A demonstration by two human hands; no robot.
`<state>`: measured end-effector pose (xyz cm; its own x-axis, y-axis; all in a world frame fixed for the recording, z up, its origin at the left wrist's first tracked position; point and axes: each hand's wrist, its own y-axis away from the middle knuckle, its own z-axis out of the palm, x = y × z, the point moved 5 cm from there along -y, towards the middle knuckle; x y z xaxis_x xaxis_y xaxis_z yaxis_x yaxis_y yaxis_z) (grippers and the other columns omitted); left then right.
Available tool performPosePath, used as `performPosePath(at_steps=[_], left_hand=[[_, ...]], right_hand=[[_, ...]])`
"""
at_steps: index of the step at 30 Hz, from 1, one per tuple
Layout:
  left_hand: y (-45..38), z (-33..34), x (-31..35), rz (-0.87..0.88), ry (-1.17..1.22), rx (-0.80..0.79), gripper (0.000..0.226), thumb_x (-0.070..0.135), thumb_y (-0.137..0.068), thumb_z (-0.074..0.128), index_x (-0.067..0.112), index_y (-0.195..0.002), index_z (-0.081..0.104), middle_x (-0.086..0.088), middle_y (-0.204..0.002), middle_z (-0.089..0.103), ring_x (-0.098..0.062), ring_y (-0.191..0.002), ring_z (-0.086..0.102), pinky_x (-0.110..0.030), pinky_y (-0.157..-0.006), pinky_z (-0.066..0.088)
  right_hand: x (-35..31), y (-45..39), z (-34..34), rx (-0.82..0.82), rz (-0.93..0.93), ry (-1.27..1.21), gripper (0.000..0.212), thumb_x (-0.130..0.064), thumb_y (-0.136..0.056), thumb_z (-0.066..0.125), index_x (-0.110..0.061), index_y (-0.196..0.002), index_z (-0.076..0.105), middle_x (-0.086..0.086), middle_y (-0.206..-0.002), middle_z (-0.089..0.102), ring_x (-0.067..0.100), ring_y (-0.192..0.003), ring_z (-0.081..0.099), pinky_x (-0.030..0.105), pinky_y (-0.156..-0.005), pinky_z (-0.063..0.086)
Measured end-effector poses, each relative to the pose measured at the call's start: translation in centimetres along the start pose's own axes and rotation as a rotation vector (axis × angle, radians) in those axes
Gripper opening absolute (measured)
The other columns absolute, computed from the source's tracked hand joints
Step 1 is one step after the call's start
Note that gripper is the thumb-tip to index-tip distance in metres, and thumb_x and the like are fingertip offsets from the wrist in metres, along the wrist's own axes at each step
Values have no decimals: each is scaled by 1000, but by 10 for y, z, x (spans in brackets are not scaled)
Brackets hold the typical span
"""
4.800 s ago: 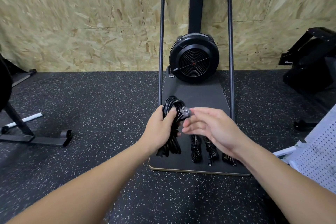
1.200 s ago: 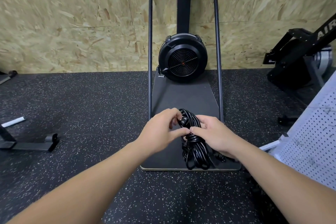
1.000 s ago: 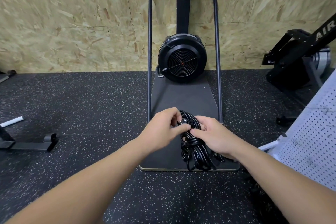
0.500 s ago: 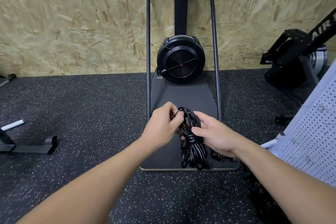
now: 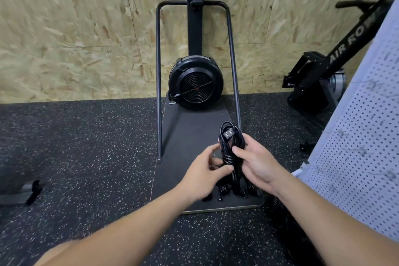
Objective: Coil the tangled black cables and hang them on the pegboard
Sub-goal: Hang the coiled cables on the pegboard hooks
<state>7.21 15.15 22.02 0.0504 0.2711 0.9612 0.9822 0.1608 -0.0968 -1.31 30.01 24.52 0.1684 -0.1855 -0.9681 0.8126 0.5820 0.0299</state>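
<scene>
A chipboard wall fills the far side of the room, above a black speckled rubber floor. A tall black exercise machine with a round fan housing stands against the wall at centre, its flat dark platform reaching toward the viewer. A white pegboard leans at the right edge. Over the platform's near end, the right hand holds a coiled black cable upright, fingers curled round its wrapped middle, the plug at the top. The left hand touches the coil's left side, fingers loosely bent; a firm grip cannot be confirmed. More bundled cables lie on the platform below. The coil looks light, soft and springy, likely to loosen; best gripped at the wrapped waist.
</scene>
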Motion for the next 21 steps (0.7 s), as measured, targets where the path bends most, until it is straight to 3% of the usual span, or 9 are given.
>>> performPosePath(at_steps=[3,7,9,12,14,17,21], left_hand=[[0,13,5,7,23,-9,51,30,-99,81,35,-146,61,-6,-87,78,-14,-73,65,-39,-82,58],[7,26,9,-24,56,-39,41,21,-101,79,35,-137,66,-2,-76,73,-15,-67,58,-39,-72,54],[11,30,13,-26,43,-55,37,18,-101,79,39,-130,68,-5,-85,81,-14,-70,63,-41,-77,58],[15,36,20,-27,41,-85,24,18,-100,79,29,-121,76,-9,-99,83,-15,-82,71,-50,-92,62],[19,44,27,-11,50,-94,24,17,-101,78,27,-123,78,-5,-108,83,-15,-93,74,-47,-96,61],[30,61,40,-20,149,-107,28,9,-105,70,19,-131,75,3,-123,81,-15,-116,76,-36,-104,59],[41,93,66,-78,271,-115,23,22,-111,64,12,-129,74,-3,-120,82,-17,-112,77,-26,-92,60]], right_hand=[[-3,14,-5,64,9,116,33,4,-111,52,-7,-140,64,16,-132,76,27,-122,72,36,-98,60],[-8,48,-14,160,101,306,21,-27,-113,62,-17,-127,74,9,-117,82,28,-103,80,32,-75,62],[-7,65,-19,207,156,365,30,-40,-111,63,-14,-120,77,13,-112,83,37,-107,80,43,-86,68],[-10,82,-29,220,141,386,30,-39,-110,64,-14,-117,78,17,-116,81,40,-114,77,61,-105,60],[-16,92,-32,157,115,381,22,-24,-111,63,-16,-128,74,8,-120,82,30,-115,79,58,-109,58],[-23,108,-39,153,55,398,26,-5,-107,64,-13,-130,73,8,-118,83,32,-114,79,60,-109,57],[-31,126,-53,247,-21,372,28,-2,-105,67,-16,-127,77,6,-112,84,25,-107,81,54,-106,61]])
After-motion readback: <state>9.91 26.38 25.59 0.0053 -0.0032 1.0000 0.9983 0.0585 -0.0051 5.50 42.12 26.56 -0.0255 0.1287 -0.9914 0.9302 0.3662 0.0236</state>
